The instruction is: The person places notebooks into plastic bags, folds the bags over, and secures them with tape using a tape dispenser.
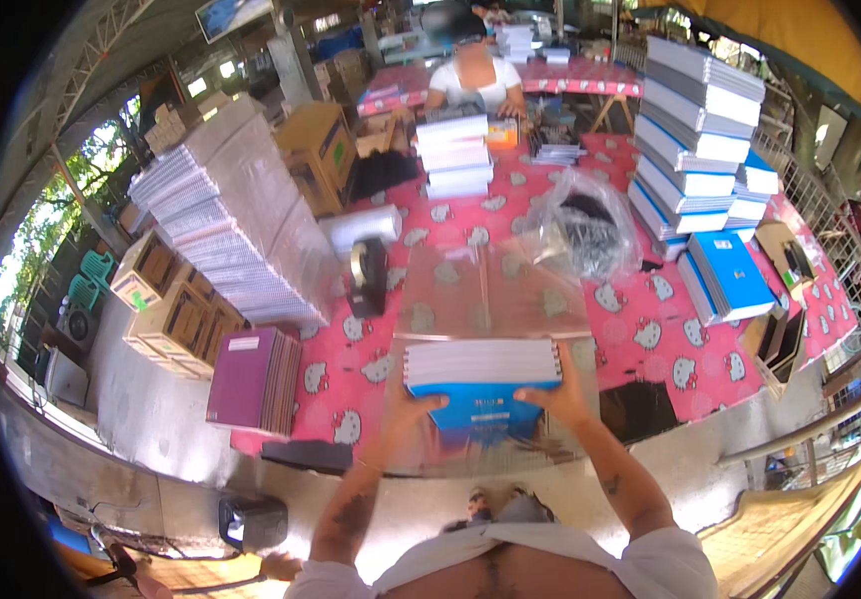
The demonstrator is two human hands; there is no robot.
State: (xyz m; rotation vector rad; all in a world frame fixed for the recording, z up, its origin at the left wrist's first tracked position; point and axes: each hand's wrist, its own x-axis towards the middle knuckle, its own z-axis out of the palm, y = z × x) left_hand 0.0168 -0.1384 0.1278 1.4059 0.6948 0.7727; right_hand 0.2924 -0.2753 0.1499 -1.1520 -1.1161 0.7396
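Between my two hands is a stack of blue-covered notebooks (485, 402), tilted up at the near edge of the table with its white page edges toward the far side. My left hand (414, 407) grips its left side, thumb on the blue cover. On the opposite side my right hand (556, 392) holds it the same way. Clear plastic sheeting (450, 304) lies flat just beyond the stack, and more shows under it. The lower part of the stack is blurred.
Purple notebooks (243, 379) and a tall wrapped stack (241, 215) stand left, near a black tape dispenser (367, 278). Right are a crumpled plastic bag (590, 230), blue notebooks (730, 272) and a tall notebook pile (695, 140). Another person (475, 85) sits across the pink table (640, 339).
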